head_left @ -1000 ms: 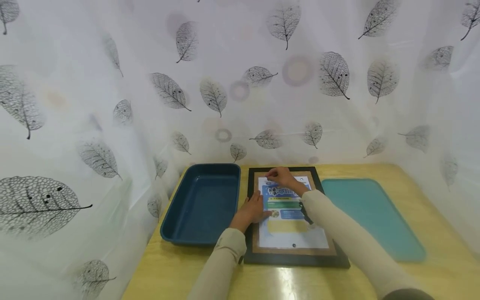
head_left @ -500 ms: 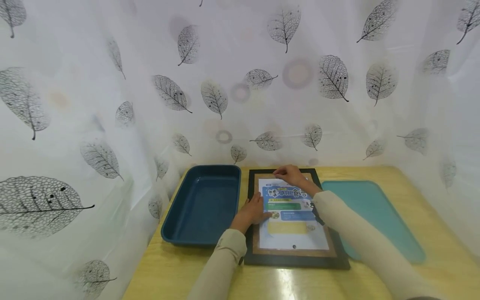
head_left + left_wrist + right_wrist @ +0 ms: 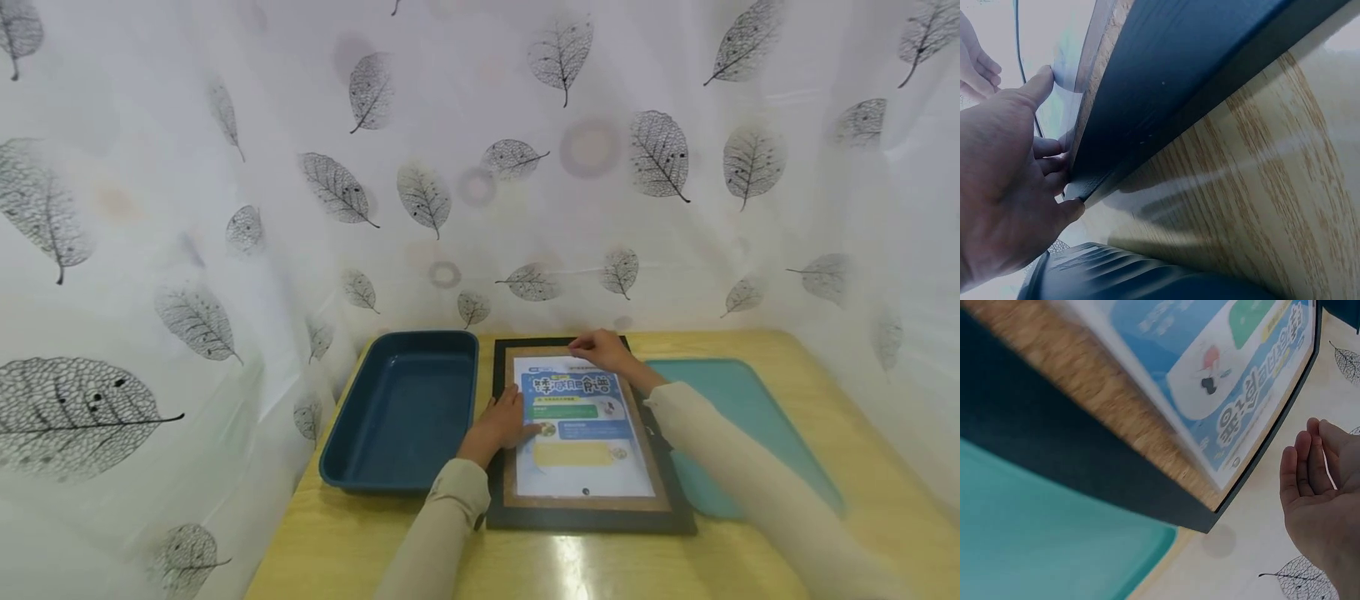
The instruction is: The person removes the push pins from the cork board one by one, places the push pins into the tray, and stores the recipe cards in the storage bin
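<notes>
A printed sheet [image 3: 543, 479] with blue, green and yellow blocks lies on a cork board [image 3: 585, 502] in a black frame [image 3: 555, 521]. A small dark round spot [image 3: 586, 492] shows at its bottom middle. My left hand [image 3: 498, 425] rests on the board's left side, thumb on the sheet and fingers at the frame edge in the left wrist view. Above the sheet's top edge is my right hand [image 3: 606, 352], thumb and fingertips drawn together. In the right wrist view this hand [image 3: 1316, 494] is apart from the board; I cannot tell whether its fingertips hold something small.
A deep dark blue tray [image 3: 405, 417] stands left of the board. On its right lies a flat teal tray [image 3: 727, 408], partly behind my right sleeve [image 3: 735, 458]. Everything is on a yellow wooden table [image 3: 540, 575], with a leaf-print curtain [image 3: 465, 100] behind and at the sides.
My right hand has moved from the sheet's top left corner to the right along its top edge, uncovering the printed heading. The left hand has stayed in place.
</notes>
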`<state>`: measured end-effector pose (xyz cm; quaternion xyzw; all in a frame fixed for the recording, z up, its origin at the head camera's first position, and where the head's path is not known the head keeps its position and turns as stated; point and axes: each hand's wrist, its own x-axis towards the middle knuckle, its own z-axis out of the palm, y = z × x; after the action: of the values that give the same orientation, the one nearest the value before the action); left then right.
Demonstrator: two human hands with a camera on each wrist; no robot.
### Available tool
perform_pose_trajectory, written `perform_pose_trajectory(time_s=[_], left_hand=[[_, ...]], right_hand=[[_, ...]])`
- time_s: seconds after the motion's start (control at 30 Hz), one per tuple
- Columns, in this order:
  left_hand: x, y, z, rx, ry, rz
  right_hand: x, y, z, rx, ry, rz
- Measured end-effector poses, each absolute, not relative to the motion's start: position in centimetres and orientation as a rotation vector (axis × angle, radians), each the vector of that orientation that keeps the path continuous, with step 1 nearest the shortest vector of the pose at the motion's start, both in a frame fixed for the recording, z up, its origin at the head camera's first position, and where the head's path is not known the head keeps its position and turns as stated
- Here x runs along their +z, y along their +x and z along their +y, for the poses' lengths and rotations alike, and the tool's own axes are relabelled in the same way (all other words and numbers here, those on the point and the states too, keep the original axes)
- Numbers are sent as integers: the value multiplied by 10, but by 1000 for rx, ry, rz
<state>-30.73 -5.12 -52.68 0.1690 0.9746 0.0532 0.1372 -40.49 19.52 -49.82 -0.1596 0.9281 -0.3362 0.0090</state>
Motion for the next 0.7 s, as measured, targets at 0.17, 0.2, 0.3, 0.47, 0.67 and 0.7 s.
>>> perform_pose_trajectory(time_s=[0.17,0.2,0.3,0.47,0.67,0.7], left_hand=[[-528,-306,-53,164,502,2818],[-528,-305,-53,165,505,2816],[-527,-305,-53,169,508,2811],[-525,-303,-54,173,509,2811],[-525,-304,-53,162,502,2816],[-526,-305,-52,157,501,2812]], right_hand=[[-503,-403,206,-1043,-520,2935],[-503,-403,209,-1044,-534,2941],[-504,-402,216,-1036,-588,2965],[-506,-400,227,-1027,-607,2975],[-509,-398,243,-990,-578,3005],[-509,-398,247,-983,-572,3010]])
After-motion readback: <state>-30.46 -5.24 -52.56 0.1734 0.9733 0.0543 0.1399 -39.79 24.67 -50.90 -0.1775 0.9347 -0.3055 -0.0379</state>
